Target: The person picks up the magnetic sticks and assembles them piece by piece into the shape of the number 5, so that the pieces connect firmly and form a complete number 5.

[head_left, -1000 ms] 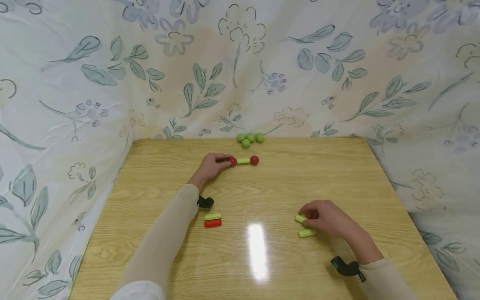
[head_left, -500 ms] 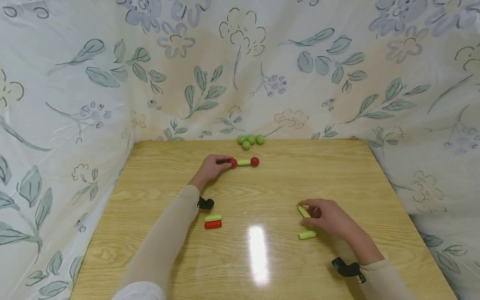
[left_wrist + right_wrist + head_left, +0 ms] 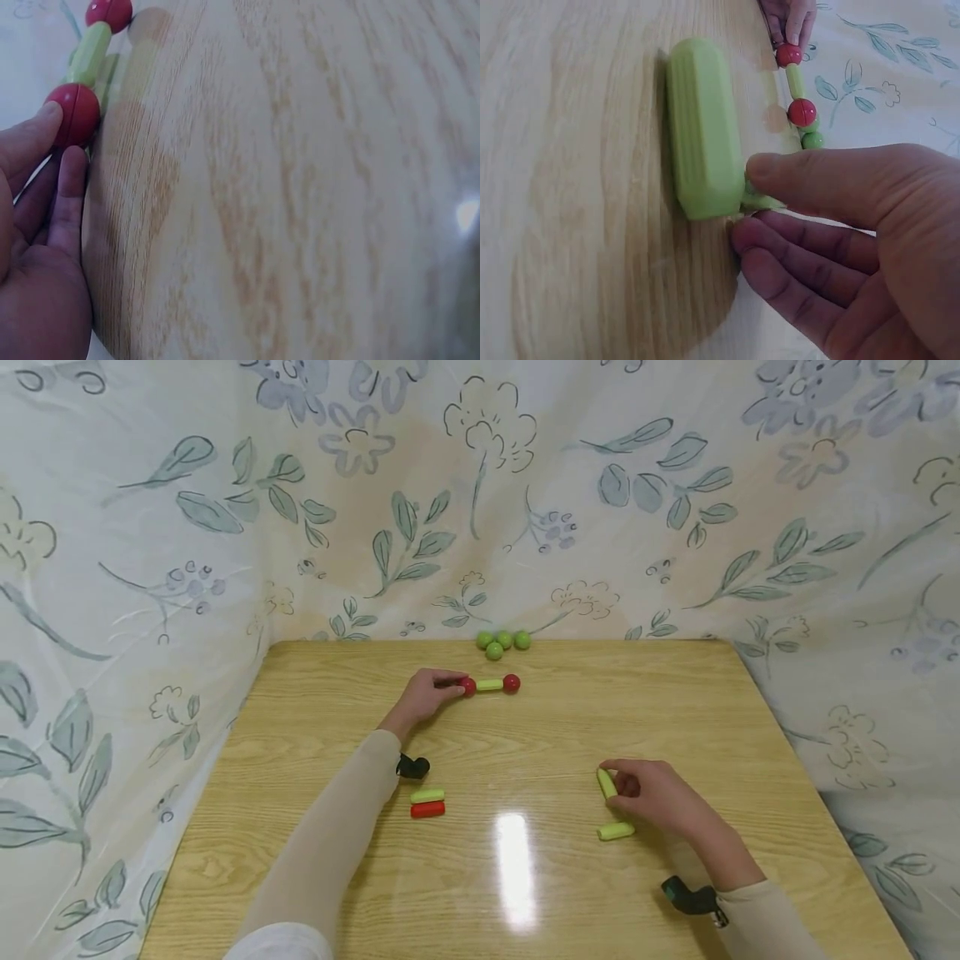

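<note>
My left hand pinches a red ball between thumb and fingers. That ball touches one end of a yellow-green stick, and a second red ball sits at the other end, as the left wrist view also shows. Closer in on the right, my right hand pinches another yellow-green stick, which lies at a slant. In the right wrist view most of this held stick is hidden by the thumb. A further yellow-green stick lies on the table just below that hand.
Several green balls cluster at the back edge of the wooden table. Left of centre lie a yellow-green stick and a red stick, side by side. A floral cloth stands behind the table and along its sides.
The stick in my right hand has turned so its far end points away from me, and more of it shows. My left hand stays on the red ball.
</note>
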A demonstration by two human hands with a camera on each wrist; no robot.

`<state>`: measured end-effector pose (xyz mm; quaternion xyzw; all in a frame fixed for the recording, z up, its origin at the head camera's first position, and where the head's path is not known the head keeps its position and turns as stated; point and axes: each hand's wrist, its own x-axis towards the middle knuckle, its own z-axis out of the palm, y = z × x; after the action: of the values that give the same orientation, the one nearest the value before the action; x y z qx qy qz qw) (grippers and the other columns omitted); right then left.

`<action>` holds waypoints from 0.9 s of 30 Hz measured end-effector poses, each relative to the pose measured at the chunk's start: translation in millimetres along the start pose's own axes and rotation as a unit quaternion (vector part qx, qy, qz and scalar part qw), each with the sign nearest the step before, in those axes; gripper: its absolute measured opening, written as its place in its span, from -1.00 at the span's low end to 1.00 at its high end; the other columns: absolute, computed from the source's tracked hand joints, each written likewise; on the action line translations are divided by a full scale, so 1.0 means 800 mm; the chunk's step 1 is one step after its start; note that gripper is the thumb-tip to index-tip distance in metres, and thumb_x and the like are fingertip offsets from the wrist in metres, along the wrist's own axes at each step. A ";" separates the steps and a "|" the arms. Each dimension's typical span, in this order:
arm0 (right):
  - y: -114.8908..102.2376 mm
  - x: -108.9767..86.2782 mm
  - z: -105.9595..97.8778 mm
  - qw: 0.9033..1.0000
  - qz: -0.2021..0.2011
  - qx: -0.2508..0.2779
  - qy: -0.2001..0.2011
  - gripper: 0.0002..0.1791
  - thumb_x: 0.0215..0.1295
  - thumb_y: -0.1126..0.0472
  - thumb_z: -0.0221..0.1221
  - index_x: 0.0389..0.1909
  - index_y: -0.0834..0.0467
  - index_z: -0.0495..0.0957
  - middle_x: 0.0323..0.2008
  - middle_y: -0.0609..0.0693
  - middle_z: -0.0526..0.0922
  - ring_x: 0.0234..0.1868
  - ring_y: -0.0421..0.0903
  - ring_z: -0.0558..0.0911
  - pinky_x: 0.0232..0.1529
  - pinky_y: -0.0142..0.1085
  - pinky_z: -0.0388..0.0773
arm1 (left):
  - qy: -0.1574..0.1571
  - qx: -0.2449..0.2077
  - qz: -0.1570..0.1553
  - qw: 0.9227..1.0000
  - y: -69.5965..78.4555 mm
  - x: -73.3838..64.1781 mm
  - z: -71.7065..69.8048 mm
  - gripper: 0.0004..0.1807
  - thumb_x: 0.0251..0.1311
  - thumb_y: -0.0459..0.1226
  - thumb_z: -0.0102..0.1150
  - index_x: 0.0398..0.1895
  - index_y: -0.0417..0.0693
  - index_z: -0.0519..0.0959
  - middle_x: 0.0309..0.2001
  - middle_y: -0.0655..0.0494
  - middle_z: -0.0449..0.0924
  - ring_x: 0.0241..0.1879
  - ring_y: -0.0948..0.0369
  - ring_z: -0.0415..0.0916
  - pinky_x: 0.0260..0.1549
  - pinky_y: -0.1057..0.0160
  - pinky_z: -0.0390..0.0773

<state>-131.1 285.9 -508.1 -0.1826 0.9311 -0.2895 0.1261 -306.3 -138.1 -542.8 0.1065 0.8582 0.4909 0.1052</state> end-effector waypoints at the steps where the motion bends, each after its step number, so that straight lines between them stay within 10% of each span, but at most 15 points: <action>1: -0.001 0.001 0.000 1.000 0.001 -0.001 -0.003 -0.44 0.32 0.25 0.51 0.31 0.26 0.64 -0.27 -0.19 0.64 -0.29 -0.24 0.57 -0.22 -0.25 0.60 | 0.000 0.000 0.001 1.000 0.000 0.000 0.000 -0.61 0.53 -0.20 0.36 0.34 -0.06 0.71 0.31 -0.05 0.67 0.33 0.01 0.53 0.38 0.00 0.46; 27: -0.041 0.059 0.030 0.990 -0.041 0.095 0.098 -0.42 0.31 0.30 0.54 0.34 0.26 0.65 -0.25 -0.14 0.69 -0.23 -0.17 0.71 -0.14 -0.26 0.72 | -0.001 0.008 0.008 1.000 0.000 0.000 -0.002 -0.60 0.53 -0.18 0.35 0.35 -0.06 0.71 0.31 -0.06 0.67 0.34 -0.02 0.54 0.38 -0.04 0.47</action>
<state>-156.7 230.1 -514.2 -0.1783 0.8991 -0.3979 0.0391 -307.1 -139.4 -542.3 0.1151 0.8610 0.4850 0.1012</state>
